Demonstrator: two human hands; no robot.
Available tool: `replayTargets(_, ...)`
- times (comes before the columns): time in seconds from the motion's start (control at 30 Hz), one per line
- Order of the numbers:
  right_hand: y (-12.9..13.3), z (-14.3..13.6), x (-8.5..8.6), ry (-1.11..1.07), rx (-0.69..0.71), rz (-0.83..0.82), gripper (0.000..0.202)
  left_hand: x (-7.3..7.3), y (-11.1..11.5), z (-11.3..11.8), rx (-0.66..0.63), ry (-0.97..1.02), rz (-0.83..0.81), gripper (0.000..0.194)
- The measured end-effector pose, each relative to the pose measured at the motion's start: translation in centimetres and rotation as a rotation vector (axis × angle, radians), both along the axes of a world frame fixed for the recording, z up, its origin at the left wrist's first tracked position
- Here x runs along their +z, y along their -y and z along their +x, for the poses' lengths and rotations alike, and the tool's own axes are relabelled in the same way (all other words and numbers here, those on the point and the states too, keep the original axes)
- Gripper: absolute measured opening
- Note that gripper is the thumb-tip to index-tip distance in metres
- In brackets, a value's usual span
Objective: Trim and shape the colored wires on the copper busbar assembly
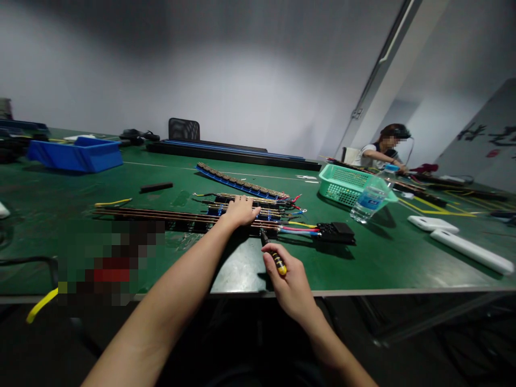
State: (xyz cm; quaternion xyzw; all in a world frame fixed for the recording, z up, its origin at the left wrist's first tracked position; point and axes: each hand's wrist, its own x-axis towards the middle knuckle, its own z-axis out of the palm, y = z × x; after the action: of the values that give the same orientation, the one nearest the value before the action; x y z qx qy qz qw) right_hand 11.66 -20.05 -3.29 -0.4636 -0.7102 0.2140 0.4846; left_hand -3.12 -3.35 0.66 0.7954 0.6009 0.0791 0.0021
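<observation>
My left hand (242, 211) lies with its fingers stretched out over a group of dark strips with copper-coloured rails and blue parts. The nearest long strip (161, 216) runs left from under my wrist. Its right end carries yellow, red and blue wires (299, 231) into a black connector block (336, 233). My right hand (293, 277) is closed around the yellow and black handle of a screwdriver (278, 262). The tool points away from me, its front end at the near edge of the strip. Its very tip is too small to make out.
Behind lies a curved railed strip (237, 180). A blue bin (80, 155) stands left; a green basket (342, 185) and a water bottle (373, 196) stand right. White cases (471, 251) lie farther right. Another person (381, 153) works at the far right. The table's edge (363, 293) is near me.
</observation>
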Motion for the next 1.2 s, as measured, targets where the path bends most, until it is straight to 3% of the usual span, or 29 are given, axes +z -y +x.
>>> replayTargets(0.2, 1.9, 0.5, -0.8, 0.031, -0.017, 0.159, 0.019, -0.1, 0.1, 0.0, 0.003, 0.005, 0.011, 0.058)
replayTargets(0.33, 4.3, 2.1, -1.2, -0.221, -0.183, 0.005, 0.025, -0.1, 0.0, 0.0, 0.010, 0.009, 0.000, 0.058)
replayTargets(0.47, 6.3, 3.7, -0.7, -0.562, -0.246, -0.200, 0.033, -0.2, 0.0, 0.0, 0.007, 0.012, 0.004, 0.059)
replayTargets(0.73, 5.6, 5.4, 0.7, -0.755, -0.231, -0.126, 0.032, -0.4, 0.0, -0.1, 0.007, 0.015, 0.006, 0.058)
replayTargets(1.03, 1.7, 6.4, -0.5, -0.568, -0.215, -0.074, 0.039, -0.3, 0.0, 0.0, 0.006, 0.028, -0.010, 0.059)
replayTargets(1.2, 0.2, 6.2, -1.1, -0.119, -0.290, 0.056, 0.029, -0.2, 0.0, 0.0, 0.013, 0.039, -0.010, 0.057)
